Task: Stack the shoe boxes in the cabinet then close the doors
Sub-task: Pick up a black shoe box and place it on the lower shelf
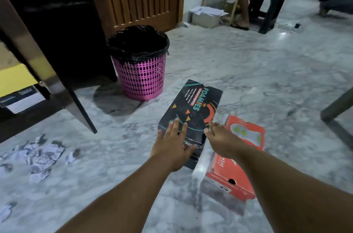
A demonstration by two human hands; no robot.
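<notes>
Left hand (pixel 172 146) and right hand (pixel 219 138) open over black box (pixel 191 112) (nothing gripped); one-end lift could tip it onto red box (pixel 236 158).

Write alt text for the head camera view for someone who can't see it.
Two open hands, left hand and right hand, reach for a black shoe box on a marble floor, with an orange shoe box beside it. A pink bin and an open cabinet door stand behind.
</notes>
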